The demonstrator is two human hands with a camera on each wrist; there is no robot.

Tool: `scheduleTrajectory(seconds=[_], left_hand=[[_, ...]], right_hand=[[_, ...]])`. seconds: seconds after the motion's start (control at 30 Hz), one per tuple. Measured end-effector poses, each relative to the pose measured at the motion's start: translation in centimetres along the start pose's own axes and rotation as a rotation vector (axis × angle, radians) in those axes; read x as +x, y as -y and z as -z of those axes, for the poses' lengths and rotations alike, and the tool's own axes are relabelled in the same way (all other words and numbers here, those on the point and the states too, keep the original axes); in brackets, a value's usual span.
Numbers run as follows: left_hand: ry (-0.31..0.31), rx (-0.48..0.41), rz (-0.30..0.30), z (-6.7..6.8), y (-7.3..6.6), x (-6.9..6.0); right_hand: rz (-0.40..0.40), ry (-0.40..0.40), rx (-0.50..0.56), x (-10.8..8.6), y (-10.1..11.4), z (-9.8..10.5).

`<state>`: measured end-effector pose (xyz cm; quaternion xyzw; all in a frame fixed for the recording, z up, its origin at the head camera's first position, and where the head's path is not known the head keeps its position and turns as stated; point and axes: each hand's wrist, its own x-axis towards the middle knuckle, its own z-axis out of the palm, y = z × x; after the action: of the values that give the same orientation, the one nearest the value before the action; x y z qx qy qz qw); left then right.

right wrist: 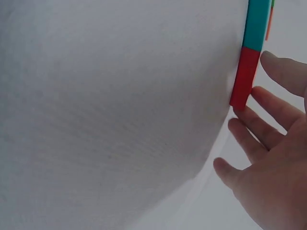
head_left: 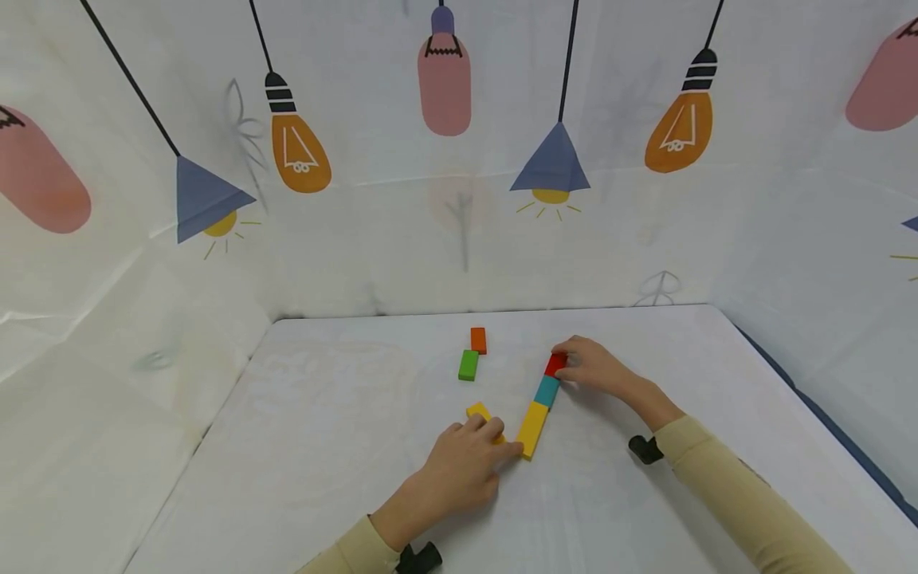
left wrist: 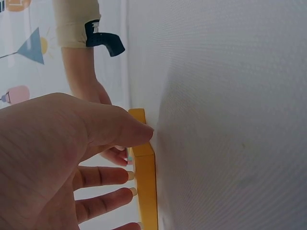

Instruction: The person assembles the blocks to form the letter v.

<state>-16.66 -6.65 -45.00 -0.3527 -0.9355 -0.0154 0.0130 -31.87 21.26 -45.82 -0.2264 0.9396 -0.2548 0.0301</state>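
Observation:
In the head view, a row of a yellow block (head_left: 532,430), a teal block (head_left: 547,391) and a red block (head_left: 555,364) slants away from the person. My left hand (head_left: 462,469) is at its near end, one finger extended to the yellow block, beside a second yellow block (head_left: 478,410) partly hidden by the fingers. The left wrist view has the left hand (left wrist: 62,153) with fingertips along a yellow block (left wrist: 147,191). At the far end, my right hand (head_left: 598,368) touches the red block (right wrist: 245,79); the right wrist view shows the hand's (right wrist: 273,158) fingers spread, not curled.
Behind the left hand, a green block (head_left: 468,365) and an orange block (head_left: 478,340) lie touching at their corners on the white table (head_left: 323,414). A sheet printed with lamps (head_left: 394,231) hangs behind the table. Dark straps are on both wrists.

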Motion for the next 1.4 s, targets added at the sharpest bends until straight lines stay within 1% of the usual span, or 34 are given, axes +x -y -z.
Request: scheduleTrajectory(seconds=[0.3,0.6,0.8,1.0,1.27,1.4], left_hand=[[-0.015,0.012,-0.007,-0.20,-0.07,0.07],[-0.010,0.013,-0.007,-0.30,-0.01,0.14],[-0.017,0.020,-0.015,-0.33,0.19,0.23],[-0.028,0.029,-0.023,-0.35,0.29,0.26],[-0.022,0.030,-0.034,-0.60,0.53,0.51],[-0.024,0.017,-0.040,-0.58,0.57,0.52]], right_hand=[[-0.010,-0.001,0.055,-0.24,-0.86,-0.06],[-0.023,-0.012,0.095,-0.47,-0.74,0.06],[-0.019,-0.020,0.124,-0.44,-0.84,-0.11],[-0.015,-0.018,0.130,-0.34,-0.87,-0.26],[-0.029,-0.010,0.133,-0.38,-0.81,-0.28],[-0.014,-0.012,0.138,-0.43,-0.64,-0.18]])
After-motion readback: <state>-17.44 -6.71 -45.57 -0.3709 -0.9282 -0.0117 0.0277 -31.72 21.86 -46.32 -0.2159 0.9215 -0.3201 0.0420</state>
